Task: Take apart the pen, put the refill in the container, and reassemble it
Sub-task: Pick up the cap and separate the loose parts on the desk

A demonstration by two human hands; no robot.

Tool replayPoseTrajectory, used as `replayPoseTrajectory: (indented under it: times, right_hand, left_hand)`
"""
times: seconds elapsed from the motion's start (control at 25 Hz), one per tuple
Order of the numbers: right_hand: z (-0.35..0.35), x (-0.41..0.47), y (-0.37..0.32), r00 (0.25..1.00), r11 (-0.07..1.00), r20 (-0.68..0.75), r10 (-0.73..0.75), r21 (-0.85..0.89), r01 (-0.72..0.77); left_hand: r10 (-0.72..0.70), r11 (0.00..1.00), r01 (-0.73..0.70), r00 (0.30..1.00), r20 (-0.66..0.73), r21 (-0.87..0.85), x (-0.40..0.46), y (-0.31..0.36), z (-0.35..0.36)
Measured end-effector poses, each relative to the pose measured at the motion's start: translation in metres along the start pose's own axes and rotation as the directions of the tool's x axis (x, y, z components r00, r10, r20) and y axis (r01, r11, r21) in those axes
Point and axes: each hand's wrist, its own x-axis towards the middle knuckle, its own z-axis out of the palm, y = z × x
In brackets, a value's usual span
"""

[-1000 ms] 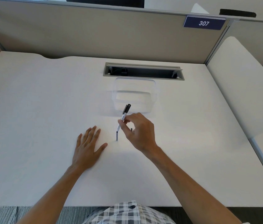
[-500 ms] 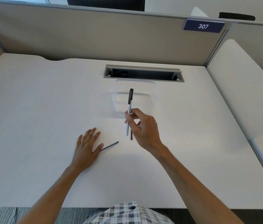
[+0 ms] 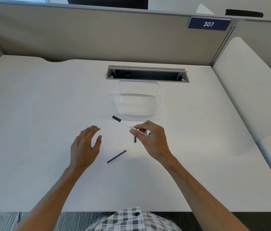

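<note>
Pen barrel point(image 3: 124, 124) is pinched btwn thumb & fingers of right hand point(image 3: 151, 139) at frame centre, black end aimed upper left. Left hand point(image 3: 84, 145) is held open, fingers loosely spread (nothing gripped). Dark refill point(image 3: 116, 156) lies on desk point(image 3: 31, 114) btwn the hands; clear container point(image 3: 138, 100) sits above centre.

Container point(image 3: 138, 99) on desk point(image 3: 31, 114), just before cable slot point(image 3: 147, 74). Pen point(image 3: 123, 124) nearer than container, pinched in right hand point(image 3: 149, 139), slanting up and left toward container's near left corner. Small part point(image 3: 135, 139) on desk below that hand's fingers, nearer than container. Refill point(image 3: 116, 156) flat on desk, nearer still, between the hands. Left hand point(image 3: 84, 145) left of refill and pen, spread, apart from both. Partition point(image 3: 98, 34) behind slot.
</note>
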Motion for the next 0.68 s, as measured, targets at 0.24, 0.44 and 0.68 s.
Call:
replayPoseTrajectory:
  times: [0.24,0.44,0.68]
  right_hand:
    - [0.0,0.001,-0.001,0.99,1.0,0.137,0.022,-0.018,-0.02]
    - [0.006,-0.001,-0.005,0.966,1.0,0.257,-0.005,0.022,0.0]
    - [0.011,-0.002,0.015,0.949,0.97,0.286,0.13,0.163,-0.182]
  left_hand:
    - [0.385,0.923,-0.385,0.923,0.019,0.016,0.014,0.047,-0.023]
    - [0.483,0.874,-0.482,0.854,0.196,-0.054,0.014,0.055,-0.025]
    - [0.301,0.953,-0.303,0.925,0.23,-0.03,0.012,0.026,-0.029]
